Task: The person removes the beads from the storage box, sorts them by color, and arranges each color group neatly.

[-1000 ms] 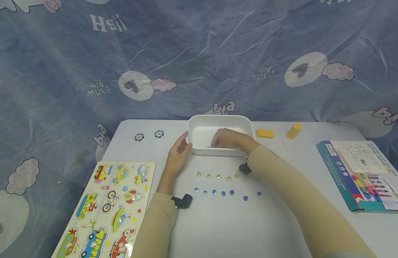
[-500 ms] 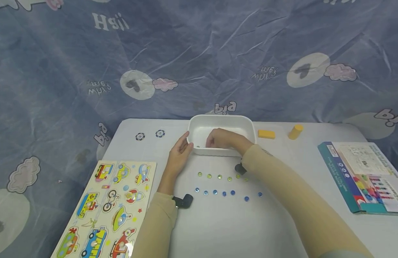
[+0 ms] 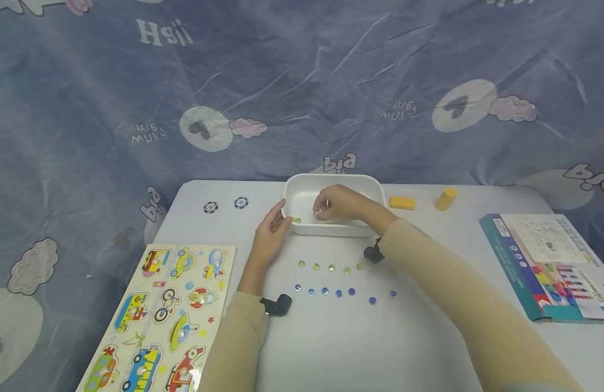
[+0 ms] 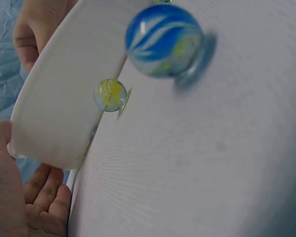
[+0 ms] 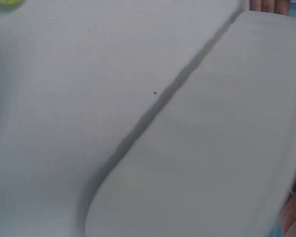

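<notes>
A white plastic tub (image 3: 331, 231) stands at the far edge of the table. My left hand (image 3: 270, 237) holds its left end, thumb on the rim and fingers behind the end wall. My right hand (image 3: 343, 203) reaches over the near rim into the tub, fingertips together around a small pale, glassy marble (image 3: 316, 214). Yellow-green marbles (image 3: 296, 220) lie in the tub's near left corner. On the table in front run a row of yellow-green marbles (image 3: 332, 268) and a row of blue marbles (image 3: 325, 291). The left wrist view shows a blue swirled marble (image 4: 163, 40) close up.
A wooden vehicle puzzle board (image 3: 170, 316) lies at left, with two poker chips (image 3: 240, 202) beyond it. Right of the tub are a yellow block (image 3: 402, 203) and a yellow cylinder (image 3: 446, 200). A flat game box (image 3: 552, 267) lies at far right.
My right hand has shifted left inside the tub, then risen with its fingertips together. Yellow-green marbles now show in the tub's left corner. My left hand stays on the tub's end.
</notes>
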A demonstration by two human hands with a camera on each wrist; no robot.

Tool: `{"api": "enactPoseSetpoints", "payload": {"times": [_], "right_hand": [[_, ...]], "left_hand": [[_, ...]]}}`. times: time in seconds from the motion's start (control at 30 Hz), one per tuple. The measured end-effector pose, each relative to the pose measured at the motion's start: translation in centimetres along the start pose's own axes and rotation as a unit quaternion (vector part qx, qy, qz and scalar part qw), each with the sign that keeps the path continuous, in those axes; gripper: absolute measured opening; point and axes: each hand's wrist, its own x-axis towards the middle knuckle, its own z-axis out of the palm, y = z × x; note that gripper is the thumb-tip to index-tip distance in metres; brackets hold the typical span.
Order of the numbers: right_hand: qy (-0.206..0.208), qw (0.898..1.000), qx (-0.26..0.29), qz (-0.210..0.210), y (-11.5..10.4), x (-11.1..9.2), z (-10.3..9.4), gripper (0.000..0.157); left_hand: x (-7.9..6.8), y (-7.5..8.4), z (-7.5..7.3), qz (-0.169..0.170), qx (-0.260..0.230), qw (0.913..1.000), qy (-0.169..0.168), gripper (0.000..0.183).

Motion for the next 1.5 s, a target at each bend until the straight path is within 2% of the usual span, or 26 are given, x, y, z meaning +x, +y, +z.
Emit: {"api": "enactPoseSetpoints", "payload": {"times": [0.2,0.33,0.43,0.57,0.6,0.7,0.8,0.93,1.13,1.23,1.5], "right_hand": [[0.051,0.998,0.003,-0.023,-0.9,-3.0,-1.9,0.014],[0.078,0.996,0.01,-0.03,-1.2,-6.4,-3.0,0.01],[0.099,0.995,0.007,-0.029,-0.7,-9.2,-3.5,0.009],[0.125,0.992,0.004,-0.01,1.1,-13.0,-3.4,0.011],[0.127,0.992,0.007,0.0,1.7,-13.9,-3.3,0.011],[0.122,0.992,0.018,0.035,3.8,-16.4,-2.6,0.013],[0.114,0.99,0.026,0.075,5.8,-19.0,-1.7,0.017],[0.114,0.988,0.029,0.101,8.1,-21.9,-0.4,0.015],[0.095,0.987,0.042,0.126,10.3,-23.9,1.1,0.014],[0.082,0.985,0.051,0.146,10.8,-24.3,1.5,0.017],[0.065,0.984,0.055,0.159,11.2,-24.8,2.3,0.019]], "left_hand": [[-0.1,0.1,-0.1,-0.008,0.004,1.0,0.003,0.049],[-0.1,0.1,0.0,-0.008,0.006,0.9999,0.004,0.048],[-0.1,0.1,0.1,-0.01,0.008,0.9999,0.004,0.048],[-0.1,0.1,0.0,-0.012,0.006,0.9999,0.001,0.049],[-0.2,0.6,-0.1,-0.016,0.002,0.9999,-0.004,0.05],[-0.8,2.0,-0.5,-0.02,-0.01,0.9996,-0.017,0.052],[-0.9,2.2,-0.6,-0.027,-0.025,0.999,-0.027,0.053],[-0.2,0.4,-0.1,-0.016,-0.022,0.9995,-0.017,0.05],[-0.2,0.0,0.0,-0.008,-0.019,0.9998,-0.003,0.051],[-0.2,0.0,0.1,-0.007,-0.022,0.9997,-0.004,0.051],[-0.1,0.0,0.1,-0.005,-0.022,0.9997,-0.005,0.048]]}}
